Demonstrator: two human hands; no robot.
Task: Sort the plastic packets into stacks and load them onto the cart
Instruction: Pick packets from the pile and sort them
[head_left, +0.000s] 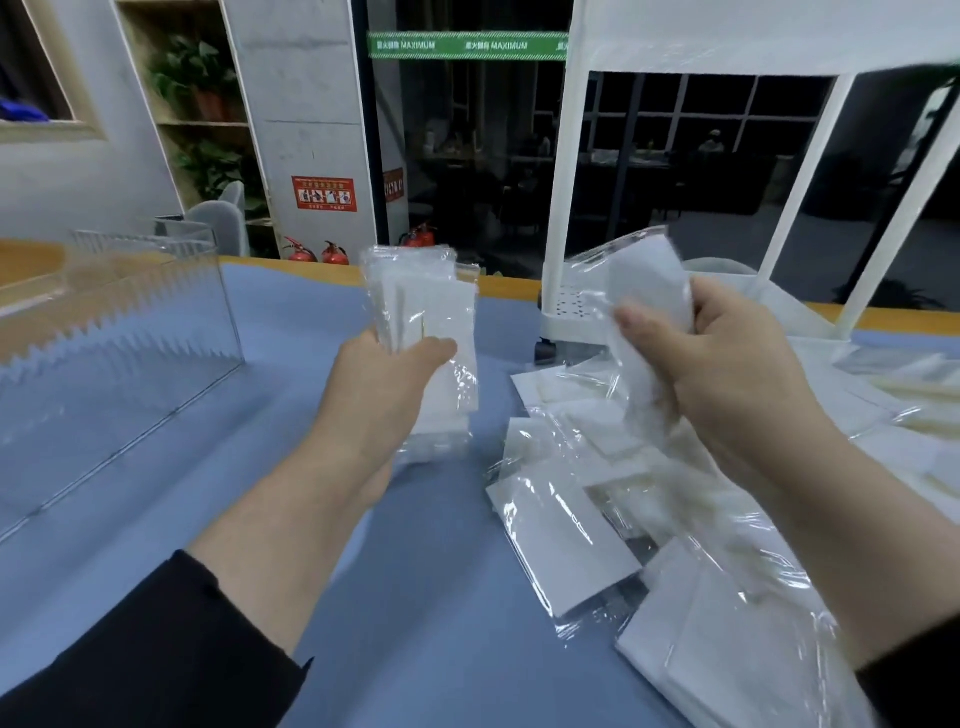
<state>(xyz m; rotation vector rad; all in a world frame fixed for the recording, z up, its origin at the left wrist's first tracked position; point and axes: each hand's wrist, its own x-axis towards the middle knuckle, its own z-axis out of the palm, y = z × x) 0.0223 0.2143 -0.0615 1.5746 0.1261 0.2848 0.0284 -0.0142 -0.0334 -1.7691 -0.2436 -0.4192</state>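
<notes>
At centre frame the left hand (387, 387) grips a stack (423, 332) of clear plastic packets with white inserts, held upright above the blue table (291, 332), thumb across the front and fingers hidden behind. To the right, the right hand (727, 364) holds a single packet (641, 291), raised and tilted, thumb on its near face and fingers curled round the far edge; this packet is blurred.

Below and between the hands, in the lower right of the frame, a loose pile (597, 499) of more packets lies spread on the table, overlapping one another at odd angles. More pale packets (904, 374) lie at the right edge, too blurred to count.

The white cart (566, 291) stands on the table at the upper right, behind the right hand, its posts rising to a top shelf. Its lower tray is mostly hidden by the raised packet.

At the left a clear bin (130, 322) with a jagged edge sits on the table. Both forearms come from dark sleeves (156, 649) at the bottom corners.
</notes>
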